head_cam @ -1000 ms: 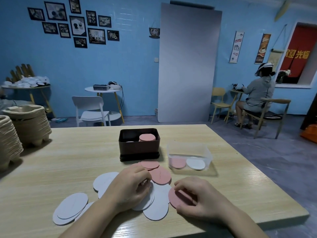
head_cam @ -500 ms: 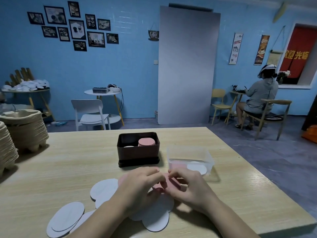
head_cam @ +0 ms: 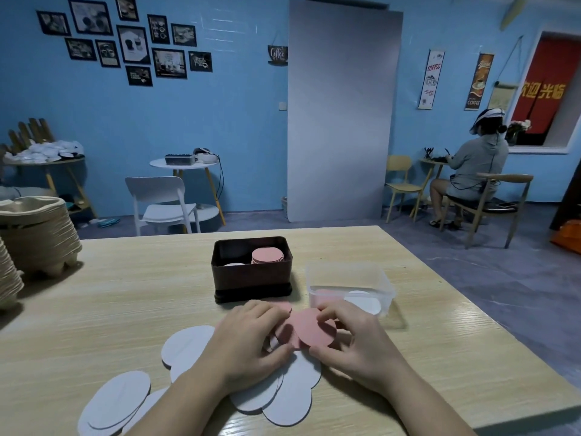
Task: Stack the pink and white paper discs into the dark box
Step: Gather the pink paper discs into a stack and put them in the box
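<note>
The dark box [head_cam: 253, 283] stands at the table's middle with a pink disc stack [head_cam: 267, 254] on its right side and a white disc [head_cam: 234, 264] low on its left. Just in front of it, my right hand [head_cam: 355, 344] pinches a pink disc [head_cam: 312, 328] between thumb and fingers. My left hand [head_cam: 243, 344] holds the overlapping pink discs [head_cam: 284, 333] beside it. Several white discs [head_cam: 185, 343] lie spread under and left of my hands, with more white discs [head_cam: 119, 401] near the front edge.
A clear plastic tub [head_cam: 350, 286] right of the box holds a pink and a white disc. Stacked pulp trays [head_cam: 37, 234] stand at the table's left. A person sits at a far table, back right. The table's edge [head_cam: 515, 401] runs close on the right.
My right hand carried its pink disc left and forward to meet my left hand in front of the box. Both hands now gather pink discs together there.
</note>
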Motion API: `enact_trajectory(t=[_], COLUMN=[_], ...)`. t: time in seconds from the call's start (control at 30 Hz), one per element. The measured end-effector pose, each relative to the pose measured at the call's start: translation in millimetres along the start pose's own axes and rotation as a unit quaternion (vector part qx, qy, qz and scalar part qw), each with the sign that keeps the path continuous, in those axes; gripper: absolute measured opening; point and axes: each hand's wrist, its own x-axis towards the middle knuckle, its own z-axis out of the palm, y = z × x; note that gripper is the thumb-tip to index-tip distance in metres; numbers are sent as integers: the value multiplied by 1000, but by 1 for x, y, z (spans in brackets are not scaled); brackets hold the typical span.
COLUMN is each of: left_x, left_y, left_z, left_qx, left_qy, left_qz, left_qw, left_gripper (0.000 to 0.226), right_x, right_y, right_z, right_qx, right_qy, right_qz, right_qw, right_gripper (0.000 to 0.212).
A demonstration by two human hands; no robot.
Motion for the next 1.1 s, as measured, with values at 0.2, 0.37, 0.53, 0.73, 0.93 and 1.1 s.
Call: enact_trajectory(t=[0.2,0.37,0.53,0.73,0.93,1.1], left_x=[3,0,-3,-2,-2,-6], left_y=[2,5,1,0,2,3], left_z=[-2,-6,-5,-4,-7,-14], left_qx=[-29,-48,-48,-61,-112,-169], left_qy=[-20,2,10,9,45,115], left_qz=[-19,-14,14,16,-5,-44], left_qw=[999,999,999,998,993,978], left_gripper=[62,50,34,37,38,33], right_x=[0,1,1,1,2,2], right_y=[0,5,6,7,7,8], right_z=[3,3,2,3,4,4], right_qx=[-29,-25,-24,-21,-26,-35], right_qy=[7,24,36,21,20,45], right_qz=[6,12,19,23,18,14], right_qw=[1000,999,999,999,999,998], right_gripper=[34,33,34,34,34,37])
